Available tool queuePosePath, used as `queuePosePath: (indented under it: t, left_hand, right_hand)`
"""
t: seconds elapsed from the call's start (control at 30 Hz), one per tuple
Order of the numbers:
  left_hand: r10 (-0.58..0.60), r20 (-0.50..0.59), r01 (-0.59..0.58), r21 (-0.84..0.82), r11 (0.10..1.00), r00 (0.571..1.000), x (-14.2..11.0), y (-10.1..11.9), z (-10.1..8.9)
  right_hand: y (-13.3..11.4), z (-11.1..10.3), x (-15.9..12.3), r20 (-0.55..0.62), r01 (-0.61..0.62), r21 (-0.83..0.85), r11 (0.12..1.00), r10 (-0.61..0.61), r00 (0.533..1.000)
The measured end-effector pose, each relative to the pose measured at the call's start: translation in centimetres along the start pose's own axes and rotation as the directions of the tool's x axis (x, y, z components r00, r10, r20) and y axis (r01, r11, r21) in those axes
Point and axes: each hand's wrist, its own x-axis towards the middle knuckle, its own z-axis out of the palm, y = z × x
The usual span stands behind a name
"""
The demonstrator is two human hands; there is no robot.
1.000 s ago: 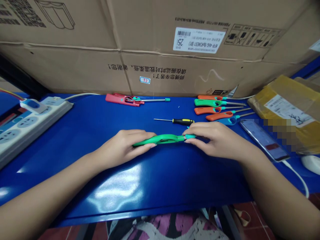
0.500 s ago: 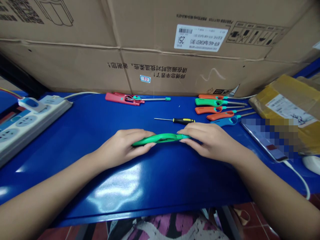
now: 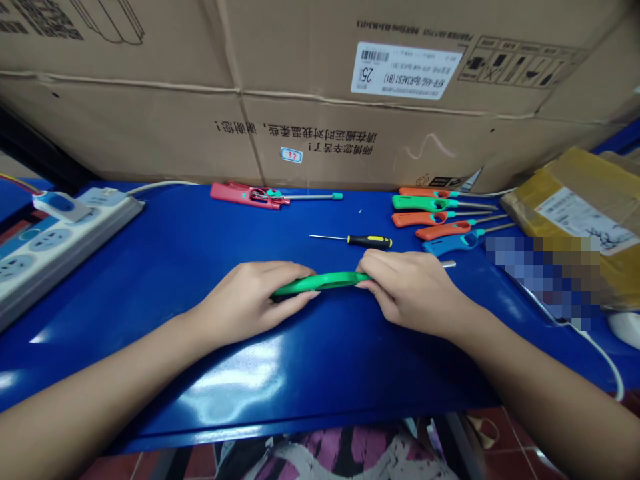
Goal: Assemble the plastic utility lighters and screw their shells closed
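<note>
Between my hands, just over the blue tabletop, is a green gas lighter, lying sideways. My left hand pinches its handle end between thumb and fingers. At the other end my right hand grips the lighter near its nozzle, hiding most of the metal tube; a metal tip shows past the knuckles. Behind the right hand lies a black and yellow screwdriver, its blade pointing left. Farther back is a red lighter with its casing apart and its tube beside it.
Several orange, green and blue lighters lie in a row at the back right, near a taped parcel. A power strip stands at the left. A large cardboard box walls off the back. A phone with a white cable lies right.
My right hand has shifted slightly down and turned a little with the green lighter's nozzle end. A metal tip now shows beyond it. My left hand keeps its grip.
</note>
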Motion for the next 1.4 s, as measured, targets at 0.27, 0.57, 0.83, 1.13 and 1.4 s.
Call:
queuePosePath:
  t: [0.27, 0.57, 0.83, 1.13, 1.4]
  left_hand:
    - [-0.115, 0.175, 0.095, 0.123, 0.988, 0.978, 0.3, 1.4, 0.1]
    - [-0.141, 0.179, 0.121, 0.119, 0.986, 0.974, 0.3, 2.2, 0.3]
    - [-0.1, 0.181, 0.076, 0.138, 0.988, 0.978, 0.4, 2.6, 0.5]
    - [-0.198, 0.208, 0.18, 0.103, 0.978, 0.958, 0.3, 2.3, -0.4]
    - [-0.191, 0.173, 0.169, 0.137, 0.976, 0.966, 0.2, 2.1, -0.5]
  right_hand:
    - [-1.4, 0.8, 0.3, 0.021, 0.07, 0.064, 0.996, -0.071, 0.997]
    - [-2.1, 1.1, 0.4, -0.015, 0.103, 0.057, 0.993, -0.102, 0.995]
    - [-2.6, 1.6, 0.5, 0.024, 0.091, 0.067, 0.994, -0.093, 0.995]
    - [-2.4, 0.9, 0.2, 0.012, 0.056, 0.07, 0.996, -0.057, 0.998]
    - [-2.0, 0.2, 0.2, -0.01, 0.076, -0.001, 0.997, -0.076, 0.997]
